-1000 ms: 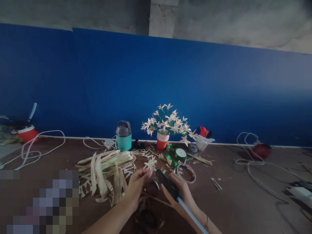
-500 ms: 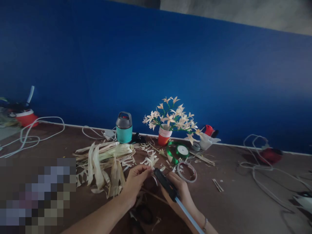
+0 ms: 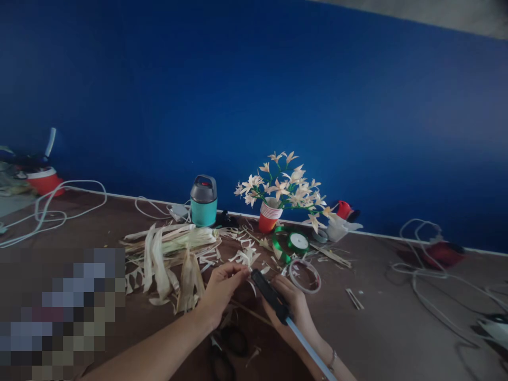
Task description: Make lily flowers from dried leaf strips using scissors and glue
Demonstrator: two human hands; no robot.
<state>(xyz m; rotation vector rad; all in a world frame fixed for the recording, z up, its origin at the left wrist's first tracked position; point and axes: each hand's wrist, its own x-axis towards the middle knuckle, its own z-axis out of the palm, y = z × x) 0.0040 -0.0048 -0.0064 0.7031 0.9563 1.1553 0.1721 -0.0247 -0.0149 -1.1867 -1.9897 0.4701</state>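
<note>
My right hand is wrapped round a black hot glue gun, with a long pale glue stick sticking out of its rear. The gun's nozzle points at the fingertips of my left hand, which are pinched together. A pale corn-husk flower shows just past those fingertips, and its base seems to be between them. The nozzle is at or very near that base; contact cannot be made out. Dark-handled scissors lie on the table below my wrists.
Dried corn husks lie on the left, near a teal container. Behind my hands, husk flowers stand in a red paper cup. Green ribbon, a clear tape roll and looped white cables lie rightward.
The view has tilted slightly, so the table things sit a little higher. Both hands keep nearly the same pose, with the glue gun nozzle still at the left fingertips. More of the scissors shows.
</note>
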